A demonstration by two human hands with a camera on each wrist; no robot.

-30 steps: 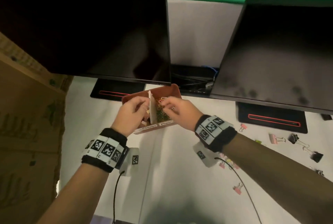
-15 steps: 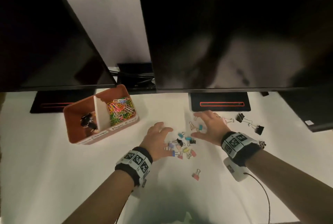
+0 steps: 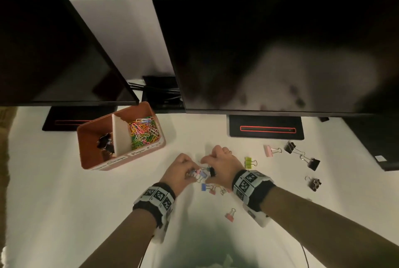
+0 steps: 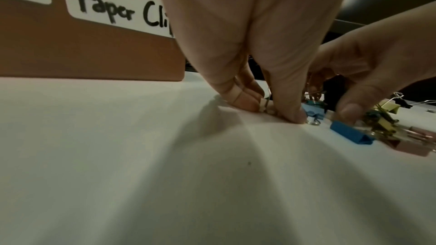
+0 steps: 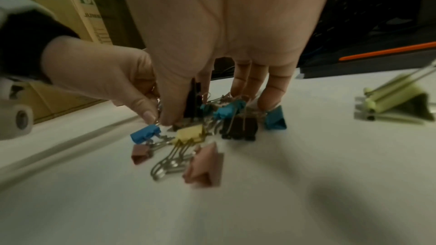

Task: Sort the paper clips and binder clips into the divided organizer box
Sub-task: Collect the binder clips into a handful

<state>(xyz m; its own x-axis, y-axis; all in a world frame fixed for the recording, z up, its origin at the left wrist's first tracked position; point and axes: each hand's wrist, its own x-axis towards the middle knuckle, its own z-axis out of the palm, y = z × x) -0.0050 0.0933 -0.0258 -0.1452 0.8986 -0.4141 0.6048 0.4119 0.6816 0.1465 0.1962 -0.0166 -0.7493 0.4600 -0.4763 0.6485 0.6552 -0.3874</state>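
Observation:
The brown divided organizer box [image 3: 86,151] stands at the left, with coloured paper clips [image 3: 143,130] in its right compartment and black binder clips [image 3: 105,143] in its left. On the white table lies a pile of small coloured binder clips [image 3: 207,186] [image 5: 188,133]. My left hand [image 3: 191,172] [image 4: 266,107] pinches clips at the pile's left edge, fingertips down on the table. My right hand [image 3: 208,165] [image 5: 212,107] curls over the pile, thumb and fingers closing round several clips, a black one among them.
More binder clips lie to the right: yellow [image 3: 248,163], pink [image 3: 268,150], two large black ones [image 3: 290,146] [image 3: 313,164], a small dark one [image 3: 315,184], and a pink one [image 3: 230,216] nearer me. Two dark monitors [image 3: 280,51] overhang the table's back.
Both hands left the organizer box, moved right to the binder clip pile, hovered spread over it, and have now closed on the clips.

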